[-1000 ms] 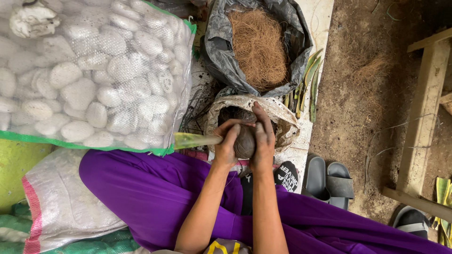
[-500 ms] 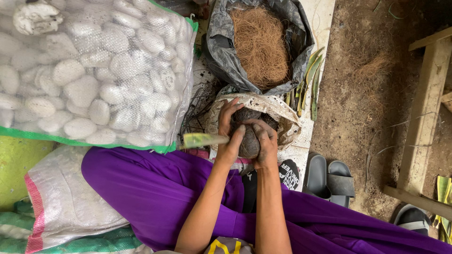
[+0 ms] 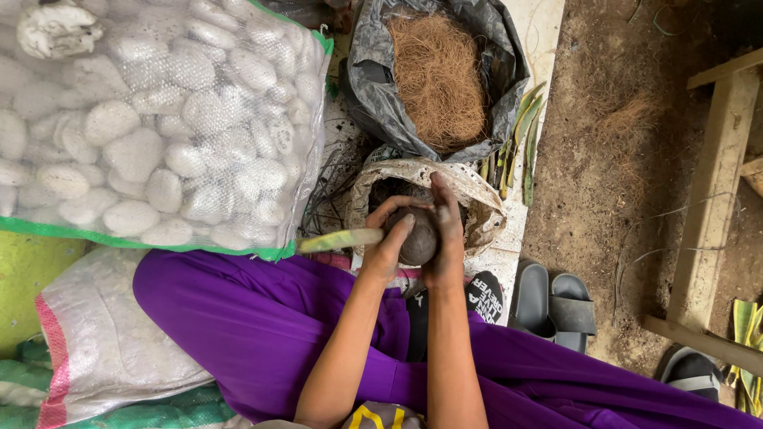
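My left hand (image 3: 391, 237) and my right hand (image 3: 445, 230) together cup a dark round ball of soil (image 3: 419, 236) over a small pale sack (image 3: 477, 199) with dark soil inside. Both hands are smeared with dirt. A pale green leaf (image 3: 338, 240) sticks out to the left from between my left hand and the ball. My purple trousers (image 3: 254, 326) fill the lower part of the view.
A big mesh sack of white pebbles (image 3: 151, 127) lies at the left. A grey bag of brown coconut fibre (image 3: 439, 75) stands behind the small sack. Grey sandals (image 3: 552, 298), green leaves (image 3: 520, 143) and a wooden frame (image 3: 711, 206) are at the right on bare earth.
My hands have turned and pressed the soil ball, shifting their grip slightly; the ball stays over the small sack.
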Motion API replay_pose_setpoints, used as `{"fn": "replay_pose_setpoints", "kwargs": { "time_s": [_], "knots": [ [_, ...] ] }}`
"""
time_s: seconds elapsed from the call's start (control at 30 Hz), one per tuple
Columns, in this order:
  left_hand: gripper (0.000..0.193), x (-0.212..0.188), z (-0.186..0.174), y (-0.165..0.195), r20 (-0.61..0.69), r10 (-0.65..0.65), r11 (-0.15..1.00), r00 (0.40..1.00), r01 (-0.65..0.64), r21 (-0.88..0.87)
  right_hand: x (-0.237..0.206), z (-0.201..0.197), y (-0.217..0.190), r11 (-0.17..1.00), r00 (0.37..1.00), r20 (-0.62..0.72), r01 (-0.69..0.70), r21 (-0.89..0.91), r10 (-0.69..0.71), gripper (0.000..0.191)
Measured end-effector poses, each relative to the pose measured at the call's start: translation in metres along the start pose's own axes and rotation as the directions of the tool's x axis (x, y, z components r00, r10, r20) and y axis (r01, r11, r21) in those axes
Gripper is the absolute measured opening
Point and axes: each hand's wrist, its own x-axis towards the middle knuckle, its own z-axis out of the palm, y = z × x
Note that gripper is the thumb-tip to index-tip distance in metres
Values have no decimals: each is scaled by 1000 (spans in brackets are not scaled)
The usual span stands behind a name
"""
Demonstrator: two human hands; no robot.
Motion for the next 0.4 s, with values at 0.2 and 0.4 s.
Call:
{"fn": "replay_pose_setpoints", "kwargs": {
  "time_s": [0.2, 0.4],
  "knots": [
    [25, 0, 4, 21, 110, 165, 943, 980, -189, 273, -4, 0, -3, 976, 988, 96, -132, 173, 117, 98],
    [38, 4, 14, 26, 156, 376, 704, 914, -391, 593, -6, 3, -14, 963, 972, 183, -186, 195, 150, 104]
  ]
}}
